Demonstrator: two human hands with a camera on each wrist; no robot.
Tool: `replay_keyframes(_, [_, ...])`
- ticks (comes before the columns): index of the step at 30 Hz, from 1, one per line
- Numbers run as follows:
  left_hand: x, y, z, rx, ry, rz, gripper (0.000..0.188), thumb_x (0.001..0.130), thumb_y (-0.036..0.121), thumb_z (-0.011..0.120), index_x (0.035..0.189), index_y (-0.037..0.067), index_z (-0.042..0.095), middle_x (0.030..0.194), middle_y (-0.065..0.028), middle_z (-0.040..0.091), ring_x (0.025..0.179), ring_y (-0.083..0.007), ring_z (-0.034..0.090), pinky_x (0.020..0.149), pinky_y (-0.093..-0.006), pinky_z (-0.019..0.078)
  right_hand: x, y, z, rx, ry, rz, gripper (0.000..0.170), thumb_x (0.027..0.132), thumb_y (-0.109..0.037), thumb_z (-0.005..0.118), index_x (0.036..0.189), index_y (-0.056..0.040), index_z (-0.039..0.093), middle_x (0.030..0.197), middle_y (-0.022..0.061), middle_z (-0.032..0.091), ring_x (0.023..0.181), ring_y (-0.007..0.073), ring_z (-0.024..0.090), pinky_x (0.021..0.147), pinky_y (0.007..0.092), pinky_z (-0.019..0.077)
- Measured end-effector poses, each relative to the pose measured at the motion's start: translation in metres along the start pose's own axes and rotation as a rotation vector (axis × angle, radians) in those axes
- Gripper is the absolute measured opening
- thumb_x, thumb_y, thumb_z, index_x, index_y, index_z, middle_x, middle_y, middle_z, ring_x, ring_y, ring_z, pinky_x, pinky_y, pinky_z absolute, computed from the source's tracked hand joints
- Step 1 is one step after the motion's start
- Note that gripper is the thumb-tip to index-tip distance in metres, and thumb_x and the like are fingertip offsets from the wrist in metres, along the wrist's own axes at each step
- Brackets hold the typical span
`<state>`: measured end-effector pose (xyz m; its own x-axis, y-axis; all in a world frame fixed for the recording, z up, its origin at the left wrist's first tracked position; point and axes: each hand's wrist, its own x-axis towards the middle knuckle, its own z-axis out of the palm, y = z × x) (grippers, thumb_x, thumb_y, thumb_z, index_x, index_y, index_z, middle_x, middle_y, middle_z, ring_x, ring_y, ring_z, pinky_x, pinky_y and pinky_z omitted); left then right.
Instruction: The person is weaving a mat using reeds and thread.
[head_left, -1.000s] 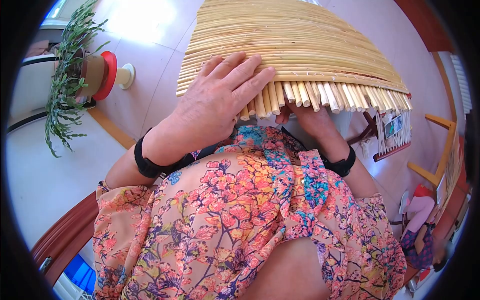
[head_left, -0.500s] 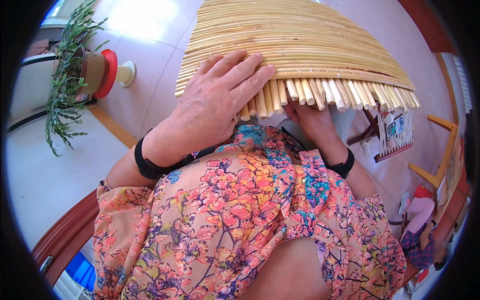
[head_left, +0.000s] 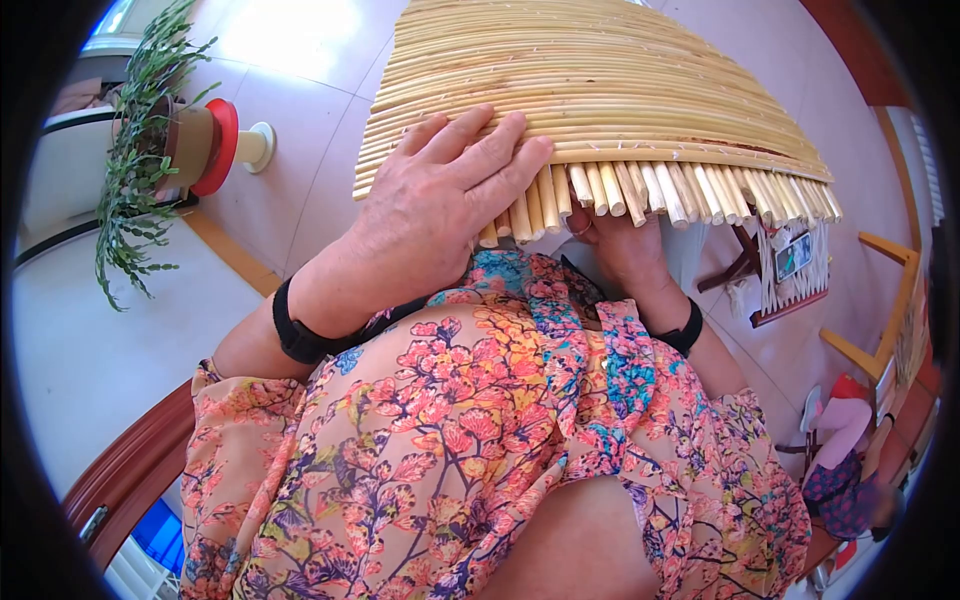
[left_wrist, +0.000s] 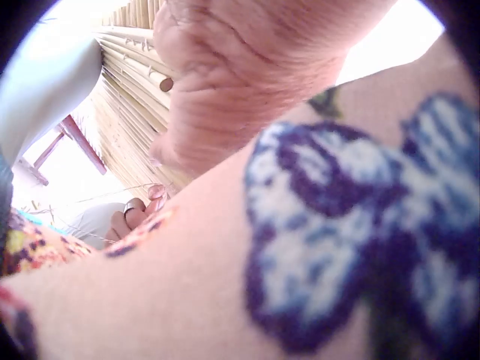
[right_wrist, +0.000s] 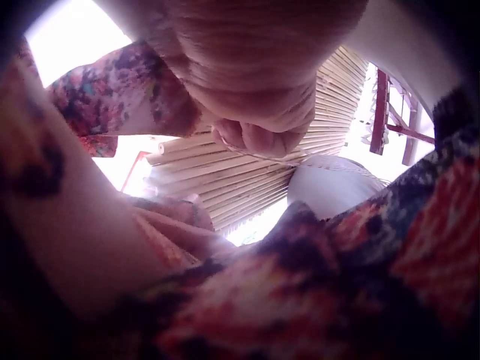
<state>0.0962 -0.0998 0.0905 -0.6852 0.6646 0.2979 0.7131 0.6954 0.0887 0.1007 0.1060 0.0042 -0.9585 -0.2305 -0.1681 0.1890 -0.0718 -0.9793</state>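
Observation:
A mat of pale stalks (head_left: 600, 100), stitched with light thread, slants up from the person's lap, its cut stalk ends facing the body. My left hand (head_left: 430, 195) holds its near left edge, four fingers laid over the top and the thumb below. Under the stalk ends is my right hand (head_left: 630, 250), partly hidden by them. Its fingers are curled in the right wrist view, pinching a thin thread (right_wrist: 277, 160) beneath the mat. A ring (left_wrist: 133, 205) shows on that hand in the left wrist view; any needle is hidden.
A stool with a corded seat (head_left: 795, 295) stands right of the mat, a phone (head_left: 795, 257) on it. Farther right are a wooden frame (head_left: 890, 310) and another person (head_left: 845, 490). A potted plant (head_left: 135, 160) hangs over at the left, beside a white surface (head_left: 110, 340).
The right hand has shifted slightly under the stalk ends, and more of its fingers show. The left hand keeps its place on the mat, which has moved a little to the right.

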Motion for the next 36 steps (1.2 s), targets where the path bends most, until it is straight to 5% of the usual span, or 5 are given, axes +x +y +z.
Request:
replay_keyframes(11, [0.001, 0.002, -0.003, -0.070, -0.003, -0.026, 0.059, 0.070, 0.002, 0.055, 0.128, 0.008, 0.047, 0.126, -0.0124, 0.050, 0.115, -0.0324, 0.047, 0.095, -0.0418, 0.0390, 0.008, -0.018, -0.012, -0.137, -0.150, 0.117, 0.012, 0.092, -0.016, 0.049, 0.099, -0.0090, 0.055, 0.075, 0.0009, 0.056, 0.065, 0.0080, 0.051, 0.055, 0.0241, 0.0444])
replay_keyframes(13, [0.000, 0.002, 0.001, -0.085, 0.012, -0.034, 0.059, 0.070, 0.001, 0.055, 0.128, 0.007, 0.047, 0.126, -0.0130, 0.050, 0.115, -0.0324, 0.047, 0.095, -0.0421, 0.0382, 0.009, -0.008, -0.013, -0.414, -0.202, -0.318, 0.012, 0.093, -0.017, 0.048, 0.091, -0.0079, 0.055, 0.069, -0.0006, 0.055, 0.057, 0.0077, 0.050, 0.051, 0.0225, 0.0429])
replay_keyframes(23, [-0.001, 0.003, -0.002, -0.056, -0.073, -0.046, 0.058, 0.073, 0.001, 0.053, 0.130, 0.008, 0.044, 0.132, -0.0129, 0.045, 0.124, -0.0306, 0.041, 0.103, -0.0439, 0.0314, 0.007, 0.004, -0.008, -0.070, -0.151, -0.109, 0.016, 0.095, -0.021, 0.046, 0.103, -0.0084, 0.053, 0.073, 0.0004, 0.056, 0.056, 0.0066, 0.049, 0.049, 0.0202, 0.0414])
replay_keyframes(29, [-0.002, 0.004, 0.001, -0.046, -0.069, -0.040, 0.059, 0.073, 0.000, 0.053, 0.131, 0.010, 0.044, 0.133, -0.0112, 0.045, 0.125, -0.0280, 0.041, 0.104, -0.0438, 0.0301, 0.005, 0.008, -0.003, 0.009, 0.003, -0.117, 0.030, 0.072, -0.003, 0.068, 0.100, -0.0089, 0.056, 0.078, 0.0015, 0.058, 0.073, 0.0118, 0.057, 0.069, 0.0298, 0.0469])
replay_keyframes(36, [-0.004, 0.007, 0.002, -0.038, -0.093, -0.043, 0.060, 0.071, 0.000, 0.055, 0.129, 0.009, 0.045, 0.132, -0.0120, 0.046, 0.124, -0.0275, 0.041, 0.104, -0.0429, 0.0304, 0.007, 0.015, -0.015, -0.759, -0.080, -0.516, 0.022, 0.095, -0.021, 0.040, 0.086, -0.0075, 0.055, 0.057, 0.0001, 0.051, 0.053, 0.0103, 0.050, 0.053, 0.0244, 0.0415])
